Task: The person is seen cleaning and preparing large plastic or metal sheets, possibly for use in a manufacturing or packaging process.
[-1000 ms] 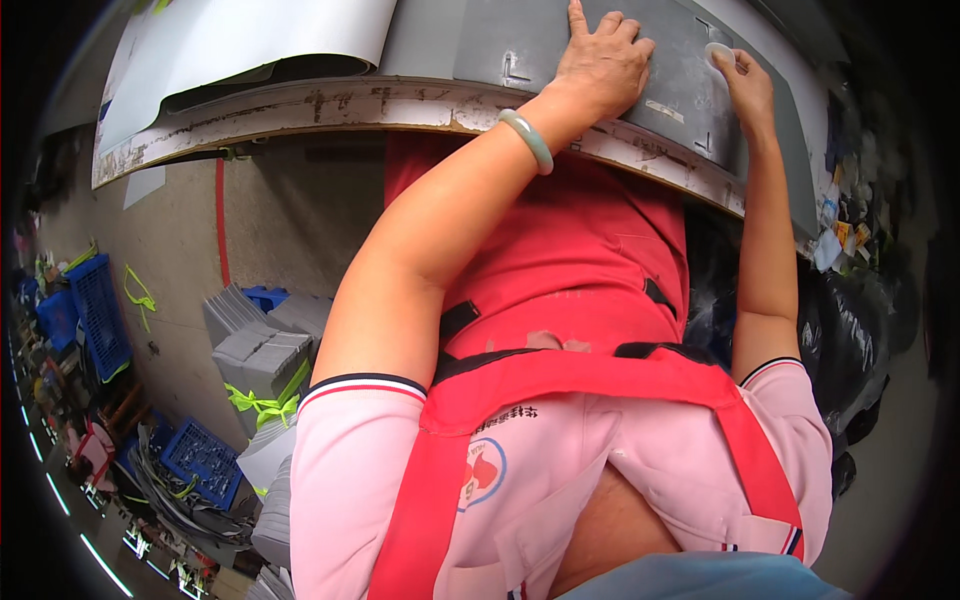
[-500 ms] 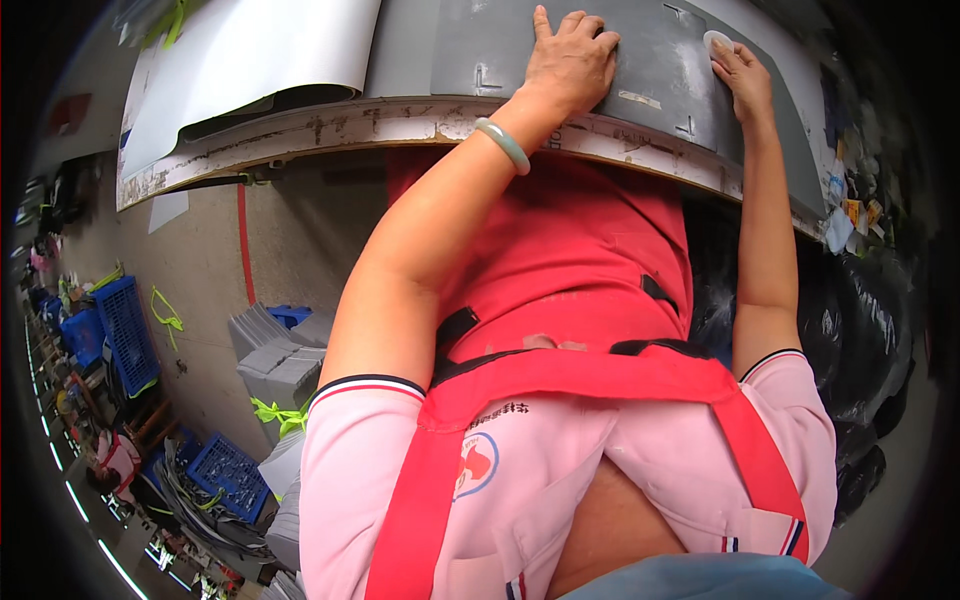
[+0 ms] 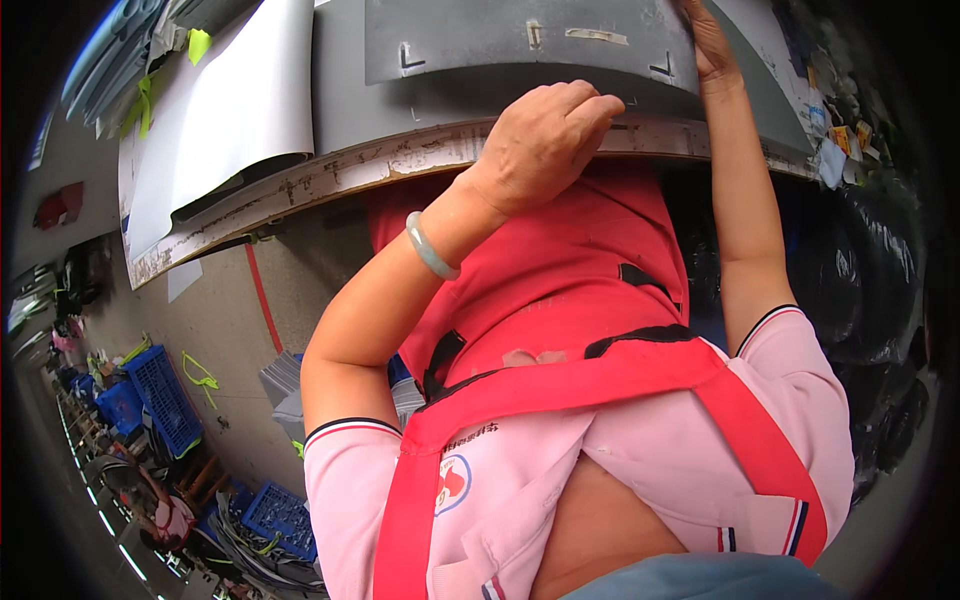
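A stiff dark grey template sheet (image 3: 480, 40) with L-shaped cut-outs and strips of tape is raised off the table, its near edge casting a shadow. My right hand (image 3: 708, 45) is at its right edge, fingers closed on it and partly cut off by the frame's top. Beneath lies a larger grey sheet (image 3: 345, 110) with small pale corner marks. My left hand (image 3: 550, 140), a pale green bangle on its wrist, is curled above the table's front edge. Its fingertips are hidden, so whatever it may hold does not show.
A white sheet (image 3: 250, 100) with a curled edge covers the table's left part. The worn table edge (image 3: 400, 158) runs before me. Black plastic bags (image 3: 850, 290) stand at right. Blue crates (image 3: 165, 400) and a person (image 3: 170, 520) are at lower left.
The template has gone from lying flat to lifted. My left hand has come off it toward me and curled. The white disc in my right hand no longer shows; that hand now grips the template's edge.
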{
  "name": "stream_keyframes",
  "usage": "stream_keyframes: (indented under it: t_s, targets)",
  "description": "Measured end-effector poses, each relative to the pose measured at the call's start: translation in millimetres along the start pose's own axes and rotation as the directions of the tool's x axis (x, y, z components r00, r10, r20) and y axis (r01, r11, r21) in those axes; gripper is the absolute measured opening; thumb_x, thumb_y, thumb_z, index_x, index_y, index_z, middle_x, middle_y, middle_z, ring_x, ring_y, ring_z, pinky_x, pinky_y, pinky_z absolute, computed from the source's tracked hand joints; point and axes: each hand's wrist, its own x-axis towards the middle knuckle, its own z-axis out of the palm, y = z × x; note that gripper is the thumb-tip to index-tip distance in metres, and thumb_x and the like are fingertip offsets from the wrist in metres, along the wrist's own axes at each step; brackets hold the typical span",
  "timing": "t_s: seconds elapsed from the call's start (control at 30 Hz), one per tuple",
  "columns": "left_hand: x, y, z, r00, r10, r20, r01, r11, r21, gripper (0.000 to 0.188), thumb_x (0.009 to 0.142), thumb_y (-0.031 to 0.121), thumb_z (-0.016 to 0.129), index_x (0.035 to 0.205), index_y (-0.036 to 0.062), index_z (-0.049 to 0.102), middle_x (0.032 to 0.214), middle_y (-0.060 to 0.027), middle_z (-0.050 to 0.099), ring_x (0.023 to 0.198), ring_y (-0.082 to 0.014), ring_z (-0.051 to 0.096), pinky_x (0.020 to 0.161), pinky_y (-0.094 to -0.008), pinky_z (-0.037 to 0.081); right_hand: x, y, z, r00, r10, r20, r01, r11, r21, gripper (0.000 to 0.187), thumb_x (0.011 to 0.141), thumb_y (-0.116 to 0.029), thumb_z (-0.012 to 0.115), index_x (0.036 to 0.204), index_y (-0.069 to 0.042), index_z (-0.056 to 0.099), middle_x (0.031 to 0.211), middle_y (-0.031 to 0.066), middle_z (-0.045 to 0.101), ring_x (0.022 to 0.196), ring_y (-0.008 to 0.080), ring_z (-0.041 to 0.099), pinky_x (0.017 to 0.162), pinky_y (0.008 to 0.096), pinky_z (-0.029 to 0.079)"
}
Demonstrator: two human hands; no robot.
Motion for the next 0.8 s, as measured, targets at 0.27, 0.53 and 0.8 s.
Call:
stream_keyframes:
  t_s: [0.27,0.53,0.8]
  targets:
    - [-18.3,-55.9,-34.0,0.892,-0.336,0.301,0.269,0.932,0.242,0.031,0.082,0.016,0.080,0.111,0.0068,0.075,0.118,-0.0068,0.066,0.105,-0.0303,0.064,0.092,-0.0389,0.053,14.3,15.3,24.4,0.883,-0.346,-0.317,0.248,0.918,-0.311,0.050,0.092,-0.027,0.079,0.130,0.001,0.063,0.122,0.0187,0.071,0.112,0.0307,0.069,0.101,0.0449,0.056]
    - [-17.6,-65.5,-48.0,0.830,-0.379,0.409,0.351,0.925,0.145,0.024,0.083,0.013,0.078,0.106,0.0047,0.075,0.116,-0.0088,0.067,0.101,-0.0304,0.067,0.091,-0.0390,0.055,-8.2,29.2,-18.2,0.791,-0.455,-0.409,0.254,0.852,-0.458,0.052,0.095,-0.033,0.074,0.133,0.001,0.062,0.120,0.0173,0.072,0.106,0.0281,0.071,0.098,0.0415,0.057]
    - [-39.6,-76.4,-70.7,0.905,-0.299,0.301,0.180,0.914,0.365,0.024,0.087,0.001,0.069,0.109,0.0058,0.075,0.119,-0.0105,0.068,0.104,-0.0317,0.067,0.093,-0.0380,0.055,-5.3,34.2,-8.1,0.833,-0.362,-0.418,0.149,0.875,-0.461,0.052,0.093,-0.037,0.076,0.127,0.000,0.066,0.114,0.0160,0.074,0.101,0.0270,0.072,0.095,0.0416,0.058]
